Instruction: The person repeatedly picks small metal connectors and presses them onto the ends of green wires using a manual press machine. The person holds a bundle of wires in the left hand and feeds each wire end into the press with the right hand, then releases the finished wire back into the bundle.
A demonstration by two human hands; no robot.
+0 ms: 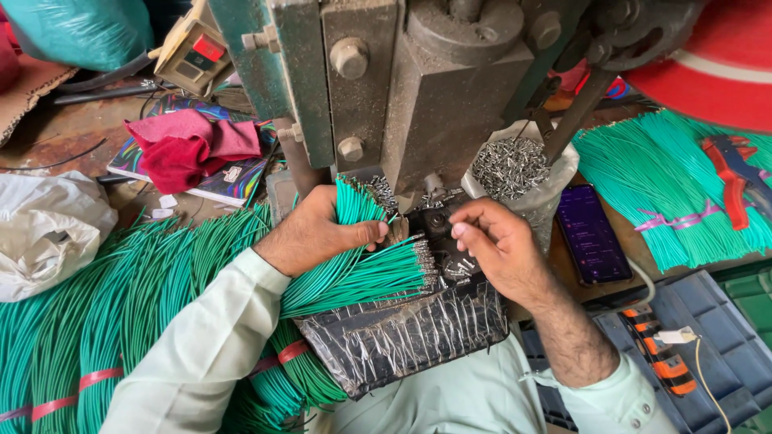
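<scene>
Two bare hands work right at the foot of a heavy grey press (434, 88). The left hand (318, 229) has its fingers (366, 233) wrapped tight round a bundle of green wires (354, 273), whose metal-tipped ends fan out just past the thumb toward the press's small black die (438, 221). The right hand (498, 245) hovers just beside those wire tips, its fingertips (466, 229) drawn close together as if pinching something tiny, though I cannot tell what, if anything, sits between them. Beyond the right fingers stands a white bag of small metal terminals (511, 165), and to their outer side a dark phone (591, 233) lies on the worktop (72, 133). Behind the left wrist, many more green wire bundles (121, 297) lie heaped, with a red cloth (189, 145) farther back.
</scene>
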